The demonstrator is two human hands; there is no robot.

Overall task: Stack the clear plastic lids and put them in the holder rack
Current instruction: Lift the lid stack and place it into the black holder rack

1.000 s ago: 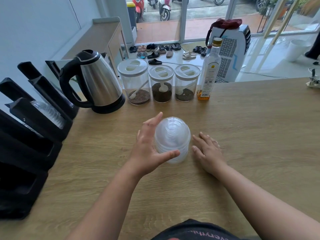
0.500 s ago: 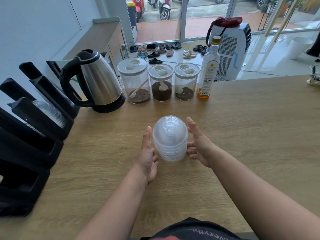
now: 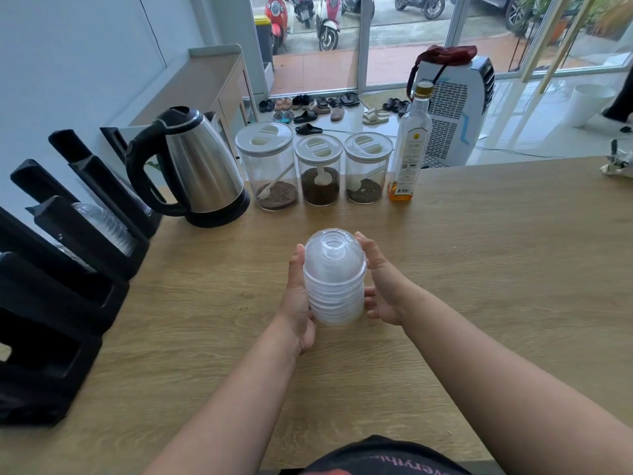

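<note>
A stack of clear dome lids point(image 3: 334, 279) is held upright over the middle of the wooden table point(image 3: 479, 269), dome side up. My left hand point(image 3: 298, 296) presses its left side and my right hand point(image 3: 382, 282) presses its right side, so both hands clasp the stack. The black holder rack point(image 3: 68, 269) stands along the table's left edge, well to the left of my hands. One of its slots holds another row of clear lids point(image 3: 106, 222).
A steel kettle point(image 3: 195, 169) with a black handle stands behind and left of the stack. Three clear jars point(image 3: 317, 169) with white lids and a glass oil bottle point(image 3: 409, 149) line the table's far edge. A small white object point(image 3: 616, 164) lies far right.
My right hand has risen from the table to the stack's right side. My left hand has shifted lower on the left. The stack has lifted and now stands taller between both hands.
</note>
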